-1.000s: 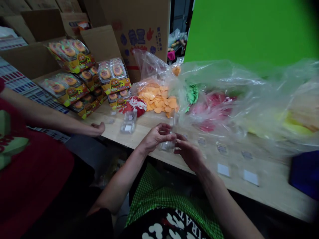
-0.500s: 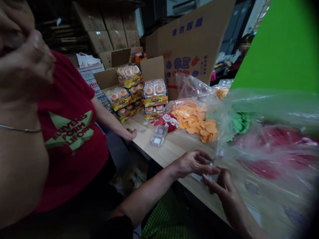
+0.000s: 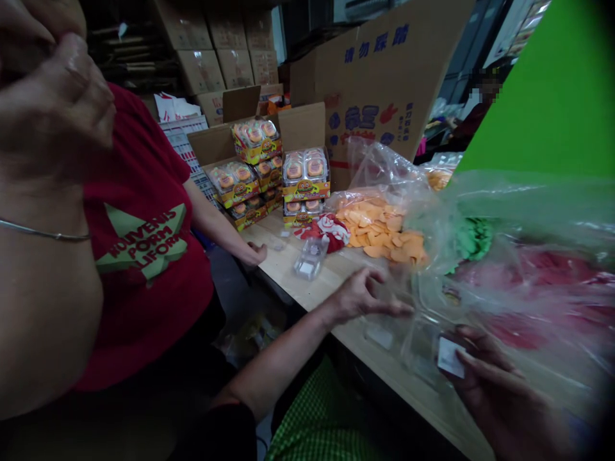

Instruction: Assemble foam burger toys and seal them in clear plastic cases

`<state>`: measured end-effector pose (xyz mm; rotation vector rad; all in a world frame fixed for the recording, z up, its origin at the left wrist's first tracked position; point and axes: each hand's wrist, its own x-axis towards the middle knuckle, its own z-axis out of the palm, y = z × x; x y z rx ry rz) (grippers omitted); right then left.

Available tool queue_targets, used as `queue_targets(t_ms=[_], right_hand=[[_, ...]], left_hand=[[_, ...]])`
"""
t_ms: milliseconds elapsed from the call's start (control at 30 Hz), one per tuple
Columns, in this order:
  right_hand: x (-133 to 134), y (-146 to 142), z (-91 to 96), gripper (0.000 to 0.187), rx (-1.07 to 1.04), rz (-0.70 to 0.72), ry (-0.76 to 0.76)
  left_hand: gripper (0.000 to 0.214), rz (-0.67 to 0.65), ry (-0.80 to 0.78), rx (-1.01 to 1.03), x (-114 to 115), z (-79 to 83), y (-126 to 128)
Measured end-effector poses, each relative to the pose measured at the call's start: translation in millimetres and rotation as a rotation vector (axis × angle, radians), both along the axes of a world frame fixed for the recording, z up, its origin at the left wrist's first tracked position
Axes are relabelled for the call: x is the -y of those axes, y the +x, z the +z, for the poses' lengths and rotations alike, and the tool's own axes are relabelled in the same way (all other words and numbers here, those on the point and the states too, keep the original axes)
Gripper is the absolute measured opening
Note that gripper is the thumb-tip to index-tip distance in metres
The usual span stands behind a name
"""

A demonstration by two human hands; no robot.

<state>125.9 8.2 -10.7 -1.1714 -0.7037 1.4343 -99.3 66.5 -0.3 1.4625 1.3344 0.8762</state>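
My left hand [image 3: 365, 296] is over the table's front part, thumb and fingers apart. Its fingertips reach the edge of a blurred clear plastic container [image 3: 423, 342]; whether they touch it I cannot tell. My right hand [image 3: 490, 371] grips that container at its right side, the thumb lying on a white square label [image 3: 450, 357]. Another white square [image 3: 379, 335] is on the table below my left hand. Farther left stands a second clear plastic container [image 3: 310, 259] with a white square at its near end.
Orange foam-like pieces [image 3: 375, 224] spill from a clear bag. Green pieces [image 3: 473, 238] and red pieces [image 3: 538, 275] lie under plastic at right. Boxed burger-shaped sweets [image 3: 306, 179] are stacked behind. A co-worker in a red shirt [image 3: 144, 256] stands left, one hand [image 3: 254, 254] at the table edge.
My hands have moved apart: the right one toward me and to the right with the container, the left slightly left with its fingers spreading. The view has shifted a little.
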Motion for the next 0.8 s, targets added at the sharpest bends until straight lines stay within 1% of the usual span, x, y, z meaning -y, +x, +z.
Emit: queue_targets(t_ms=[33,67,100,133,167,233,300,367,433,500,567,633,667,733,800], right_hand=[[-1,5,3.0,0.047,-0.012,-0.069,-0.054],[-3,9,5.8,0.050,-0.029,-0.128,-0.112],[-4,14,8.4,0.054,-0.039,-0.172,-0.149],[-5,18,10.3,0.056,-0.028,-0.196,-0.146],[-5,21,11.5,0.058,-0.013,-0.206,-0.126],[-6,22,11.2,0.058,0.005,-0.195,-0.086],[-6,18,7.8,0.057,0.007,-0.152,-0.059],[-7,6,3.5,0.056,-0.002,-0.073,-0.028],[-10,-12,0.5,0.056,0.014,0.033,0.018],[-17,-36,-1.2,0.057,0.080,0.149,0.055],[-26,-63,-3.2,0.060,0.192,0.261,0.069],[-36,-90,-7.2,0.065,0.359,0.343,0.060],[-40,-102,-9.9,0.066,0.458,0.377,0.052],[-47,-122,-15.9,0.069,0.657,0.438,0.058],[-49,-137,-20.8,0.069,0.764,0.503,0.091]], left_hand=[[0.074,0.120,0.082,-0.121,-8,2.1,-13],[0.072,0.269,0.161,-0.269,-17,3.3,-28],[0.070,0.402,0.205,-0.435,-26,3.1,-44],[0.069,0.505,0.198,-0.590,-37,1.2,-60],[0.069,0.548,0.159,-0.708,-46,-2.4,-75],[0.071,0.542,0.050,-0.845,-63,-13.3,-98],[0.071,0.485,-0.015,-0.883,-73,-25.6,-110],[0.071,0.442,-0.036,-0.877,-78,-34.7,-112],[0.075,0.463,-0.002,-0.846,-76,-38.5,-109],[0.072,0.514,0.091,-0.818,-71,-37.5,-102],[0.055,0.542,0.252,-0.756,-61,-34.5,-96],[0.035,0.507,0.383,-0.655,-48,-32.2,-89],[0.028,0.480,0.415,-0.597,-41,-31.9,-86],[0.022,0.410,0.388,-0.502,-28,-33.6,-79],[0.023,0.293,0.325,-0.427,-16,-38.4,-73]])
